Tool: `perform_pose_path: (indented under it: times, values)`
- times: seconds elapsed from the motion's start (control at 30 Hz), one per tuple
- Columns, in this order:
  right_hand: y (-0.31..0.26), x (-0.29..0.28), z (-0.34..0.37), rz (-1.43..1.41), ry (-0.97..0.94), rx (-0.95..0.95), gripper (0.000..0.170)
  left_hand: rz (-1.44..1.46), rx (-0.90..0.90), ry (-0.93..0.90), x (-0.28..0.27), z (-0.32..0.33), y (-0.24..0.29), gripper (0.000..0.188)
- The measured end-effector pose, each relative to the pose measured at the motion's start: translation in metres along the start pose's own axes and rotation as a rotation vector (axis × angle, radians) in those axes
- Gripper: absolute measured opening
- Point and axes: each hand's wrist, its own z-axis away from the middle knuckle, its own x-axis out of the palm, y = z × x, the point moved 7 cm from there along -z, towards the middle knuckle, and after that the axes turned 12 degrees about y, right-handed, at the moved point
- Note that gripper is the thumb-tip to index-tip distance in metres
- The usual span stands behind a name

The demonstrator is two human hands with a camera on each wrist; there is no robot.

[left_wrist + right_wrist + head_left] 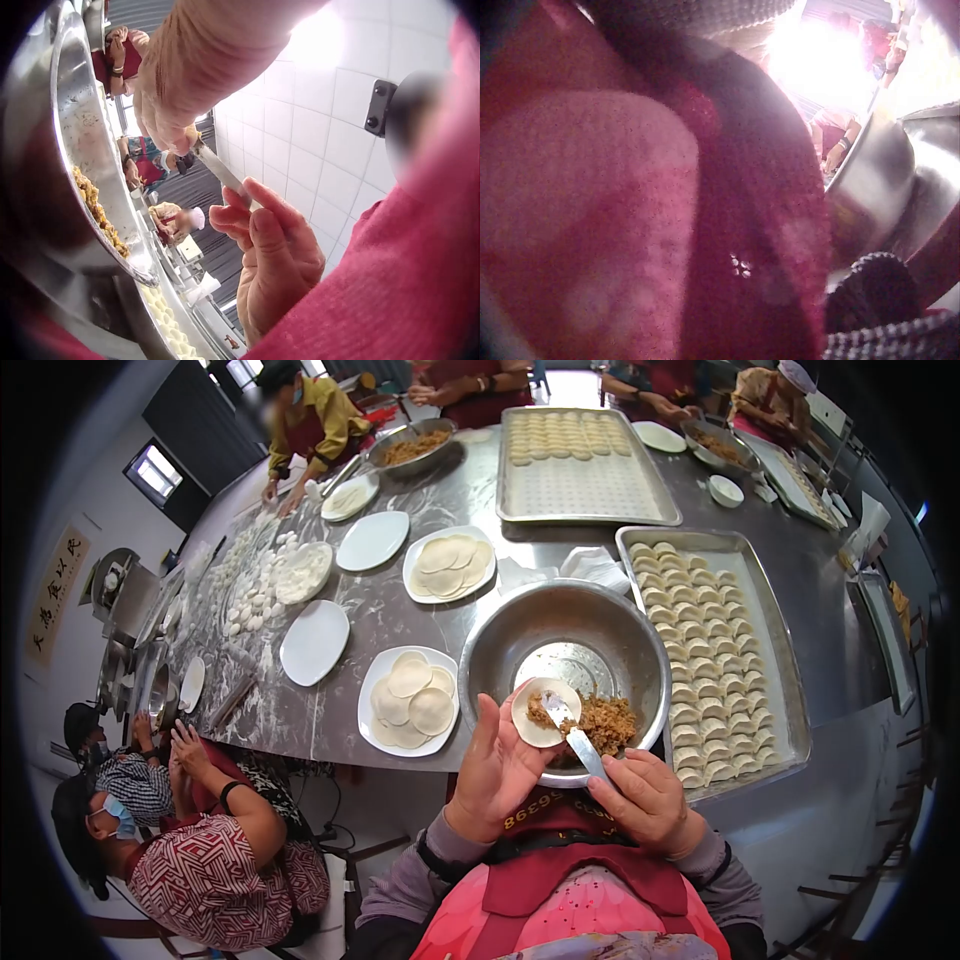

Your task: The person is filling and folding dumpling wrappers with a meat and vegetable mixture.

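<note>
My left hand (pixel 488 775) is palm up in the head view, bearing a round dumpling wrapper (pixel 532 733) on its fingers, thumb raised apart from it. Brown filling (pixel 539 709) lies on the wrapper. My right hand (pixel 648 800) pinches a flat metal spatula (pixel 588 754), whose blade end overlaps the wrapper. Both hands are over the near rim of a large steel bowl (pixel 500 630), with more chopped filling (pixel 610 722) inside. In the left wrist view the spatula (pixel 219 166) spans between the two hands. Sleeve and apron cloth hide the right hand in the right wrist view.
A tray (pixel 775 630) of folded dumplings stands right of the bowl, another tray (pixel 590 507) behind it. Plates of wrappers (pixel 366 712) are at left, near an empty white plate (pixel 315 643) and floured dough pieces (pixel 250 595). Other people work around the steel table (pixel 420 640).
</note>
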Motion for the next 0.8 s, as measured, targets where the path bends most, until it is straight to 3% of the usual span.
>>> perform_pose_path:
  times: [0.07, 0.13, 0.17, 0.3, 0.4, 0.57, 0.8]
  values:
    - [0.001, -0.003, -0.005, -0.019, 0.018, 0.032, 0.027, 0.006, -0.003, 0.020, -0.007, -0.003, 0.000, 0.070]
    - [0.017, -0.017, -0.008, -0.151, 0.153, 0.208, 0.025, -0.014, 0.019, 0.052, -0.012, -0.006, 0.003, 0.068]
    - [0.022, -0.026, -0.010, -0.117, 0.181, 0.335, 0.018, -0.024, 0.028, 0.069, -0.014, -0.007, 0.004, 0.067]
    - [0.065, -0.016, 0.022, -0.720, 0.433, 1.102, 0.016, -0.029, -0.007, 0.047, -0.016, -0.004, 0.000, 0.066]
    - [0.085, 0.007, 0.040, -0.911, 0.476, 1.331, 0.018, -0.093, -0.023, 0.041, -0.012, -0.001, -0.003, 0.069]
    - [0.086, 0.009, 0.046, -0.777, 0.435, 1.332, 0.019, -0.170, -0.036, 0.083, -0.018, -0.002, -0.003, 0.070]
    - [0.093, -0.032, 0.043, -0.601, 0.518, 1.193, 0.017, -0.131, 0.218, 0.180, -0.050, -0.006, 0.053, 0.058]
